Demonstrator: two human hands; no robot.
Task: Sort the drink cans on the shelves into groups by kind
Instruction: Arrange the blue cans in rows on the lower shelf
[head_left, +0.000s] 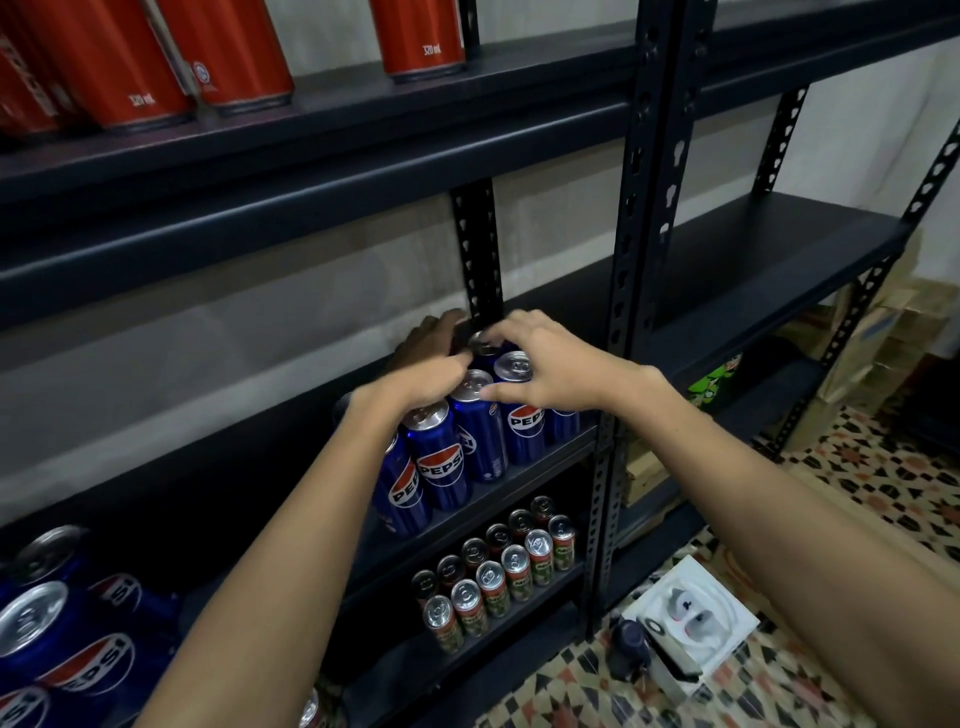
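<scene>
Both hands at frame centre over the blue Pepsi cans (483, 431): left hand (434, 376) fingers curled onto can tops, right hand (545, 364) fingers pinching one can's rim.

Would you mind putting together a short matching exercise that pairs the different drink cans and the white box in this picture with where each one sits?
Things:
1. red cans
2. blue Pepsi cans
3. small green-labelled cans
4. white box

Places:
A. on the patterned floor, right of the rack
B. on the top shelf in view
C. on the lowest shelf in view, in two rows
D. on the middle shelf, under both hands

Pairs: 1-B, 2-D, 3-C, 4-A

The left hand and the right hand both rest on the tops of the blue Pepsi cans.
</scene>
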